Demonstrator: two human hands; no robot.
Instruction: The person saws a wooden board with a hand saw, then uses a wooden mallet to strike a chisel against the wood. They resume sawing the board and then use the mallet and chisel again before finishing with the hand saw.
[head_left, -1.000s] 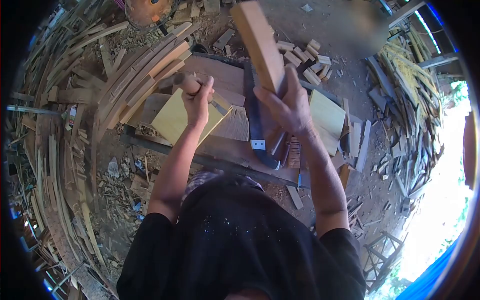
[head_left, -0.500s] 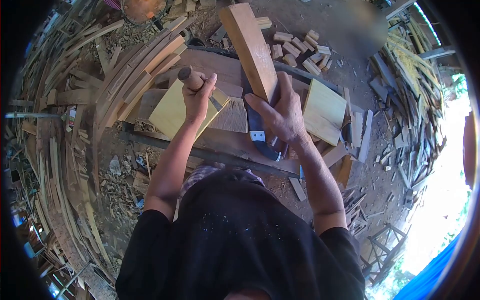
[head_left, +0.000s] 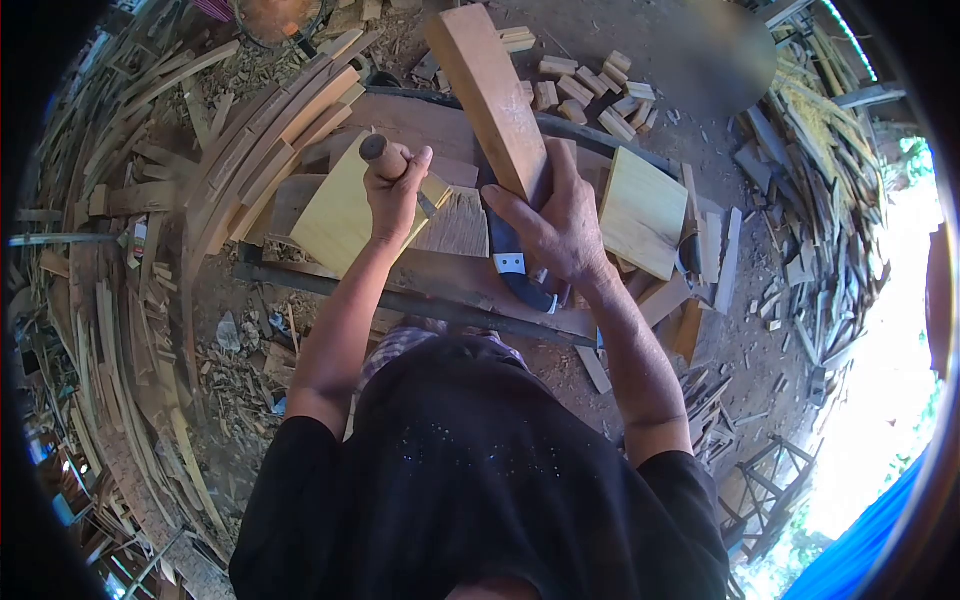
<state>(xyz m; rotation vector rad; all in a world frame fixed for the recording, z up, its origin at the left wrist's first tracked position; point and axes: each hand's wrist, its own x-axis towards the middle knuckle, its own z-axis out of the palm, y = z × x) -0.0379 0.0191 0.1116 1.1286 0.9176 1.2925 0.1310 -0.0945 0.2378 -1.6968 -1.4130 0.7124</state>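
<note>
My left hand point(head_left: 395, 203) is closed round the wooden handle of a chisel point(head_left: 382, 155), thumb up along it. The chisel's blade slants down to the right, its end over the right edge of a pale yellow board point(head_left: 335, 215). My right hand point(head_left: 562, 225) grips the near end of a thick rectangular wooden block point(head_left: 495, 100), which is raised and points away from me. Under that hand lies a dark tool with a curved black handle point(head_left: 530, 292) and a white two-holed plate. A second yellow board point(head_left: 645, 215) lies to the right.
The boards rest on a low wooden work surface point(head_left: 440, 280). Beyond it, small cut blocks point(head_left: 580, 90) lie on the dirt floor. Long curved planks point(head_left: 270, 140) are stacked at the left, and scrap wood point(head_left: 820, 220) is piled at the right.
The view has shifted slightly, so the boards and block appear a little further up and left. Both hands keep their grips, with hardly any movement.
</note>
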